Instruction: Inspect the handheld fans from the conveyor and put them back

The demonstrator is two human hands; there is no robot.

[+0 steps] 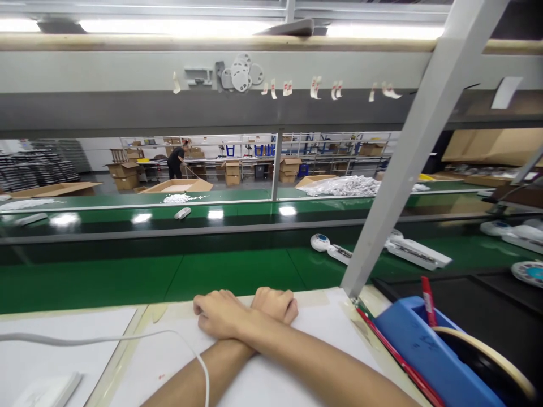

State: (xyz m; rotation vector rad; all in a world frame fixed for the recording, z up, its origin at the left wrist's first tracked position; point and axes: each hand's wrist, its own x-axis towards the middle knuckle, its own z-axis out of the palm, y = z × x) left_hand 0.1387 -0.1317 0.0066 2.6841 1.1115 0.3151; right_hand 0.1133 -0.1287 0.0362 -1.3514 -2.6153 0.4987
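Both hands rest near the edge of the paper-covered tabletop (326,333), on the near side of the green belt (237,274), with the forearms crossed, right over left. The right hand (221,314) has its fingers curled loosely inward; those of the left hand (275,304) are folded in too. Neither shows anything in its hold, though the palms are hidden. A white device (321,243) lies on the belt's right stretch, untouched.

For a safe rest, the knuckles look best drawn back a little, since they come right up to the belt's near edge. The white cable (127,337), on the belt's near side, passes in front of the left forearm, so that arm should probably ease clear without dragging it. Uncrossing before any reach over the belt seems wise.
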